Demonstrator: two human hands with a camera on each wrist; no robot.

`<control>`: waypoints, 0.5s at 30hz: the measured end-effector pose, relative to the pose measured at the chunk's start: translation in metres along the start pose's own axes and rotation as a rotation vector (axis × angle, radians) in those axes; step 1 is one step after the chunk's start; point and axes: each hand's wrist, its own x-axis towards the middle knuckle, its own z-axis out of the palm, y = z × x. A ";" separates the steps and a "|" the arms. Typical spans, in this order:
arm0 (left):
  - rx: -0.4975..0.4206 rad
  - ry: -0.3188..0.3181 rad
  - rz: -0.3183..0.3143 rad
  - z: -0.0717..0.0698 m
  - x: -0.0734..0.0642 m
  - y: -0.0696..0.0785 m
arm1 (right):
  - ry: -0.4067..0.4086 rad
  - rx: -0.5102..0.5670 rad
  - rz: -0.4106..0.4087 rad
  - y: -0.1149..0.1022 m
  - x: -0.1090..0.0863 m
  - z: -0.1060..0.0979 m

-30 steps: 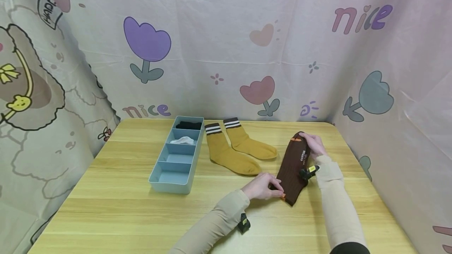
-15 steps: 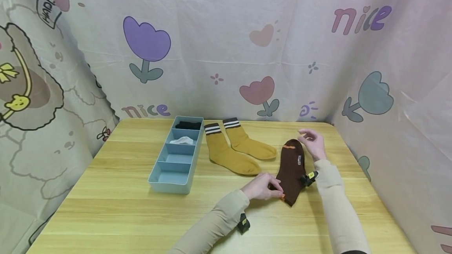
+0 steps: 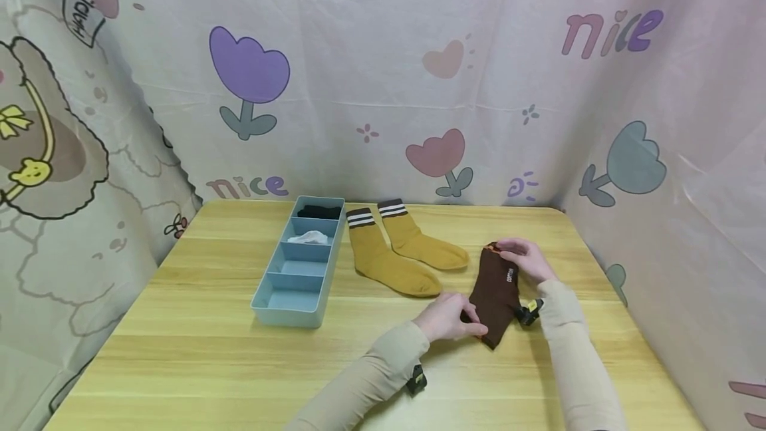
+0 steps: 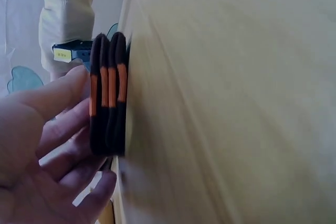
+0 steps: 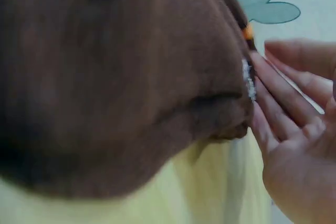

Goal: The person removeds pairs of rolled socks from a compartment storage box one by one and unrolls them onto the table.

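Observation:
A pair of brown socks (image 3: 495, 298) lies stacked on the table, with orange bands and white "COTTON" lettering. Layered cuff edges of the brown socks (image 4: 109, 98) face the left wrist camera. My left hand (image 3: 445, 317) is at their near end, its thumb and loosely bent fingers resting against the top layer. At the far end, the fairly straight fingers of my right hand (image 3: 528, 260) touch the upper side. In the right wrist view the brown socks (image 5: 131, 87) fill much of the picture, and the right thumb stays apart from the fingers.
Two yellow socks (image 3: 391, 271) with striped cuffs lie flat left of the brown pair. Further left stands a blue-grey divided box (image 3: 289, 318), holding a black folded item (image 3: 319, 212) and a white one (image 3: 310, 238) in its two far compartments. A patterned curtain hangs behind the wooden table (image 3: 179, 351).
My right hand released the far end of the brown socks, which settled flatter, then came down onto it again. The left hand stays at the near end, its thumb shifted slightly right.

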 end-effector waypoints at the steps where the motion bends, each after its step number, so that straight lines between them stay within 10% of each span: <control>1: 0.023 0.016 -0.002 0.001 0.000 0.001 | 0.012 -0.025 -0.001 0.001 -0.001 -0.001; 15: 0.300 0.213 -0.007 0.001 0.007 0.006 | 0.157 -0.297 0.129 0.006 -0.028 -0.028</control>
